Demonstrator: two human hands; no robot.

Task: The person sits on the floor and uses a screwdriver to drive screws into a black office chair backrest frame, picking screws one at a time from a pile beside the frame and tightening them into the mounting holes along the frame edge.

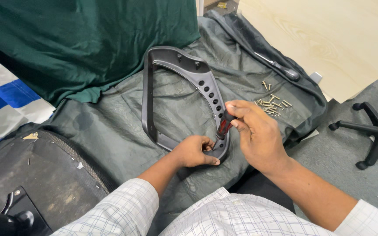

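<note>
Checked white sleeves (224,216) fill the bottom edge, with both forearms reaching forward over a dark grey-green cover (119,126) spread across the work surface. On it lies a black plastic chair armrest (147,94), a curved loop with a row of round holes along its right-hand limb. The left hand (194,151) rests on the near end of the armrest, its fingers curled together and pressing down on the plastic right beside the spot where the tool meets it. The right hand (255,131) is just to the right and slightly above, its fingers clamped around the red-and-black handle of a screwdriver (224,126), which stands tilted with its tip down at the near corner of the armrest, between the two hands; the tip itself is hidden by the left fingers. Beyond the right hand, a loose scatter of brass-coloured screws (271,104) lies on the cover, and further back a second tool with a dark handle (281,67) lies near a pale wooden board (329,39). A dark green cloth (84,43) is bunched up at the far left, next to a blue-and-white sheet (3,102). At near left sits a worn black seat pan (36,183), and at far right a black wheeled chair base (372,126) stands on the grey floor.
</note>
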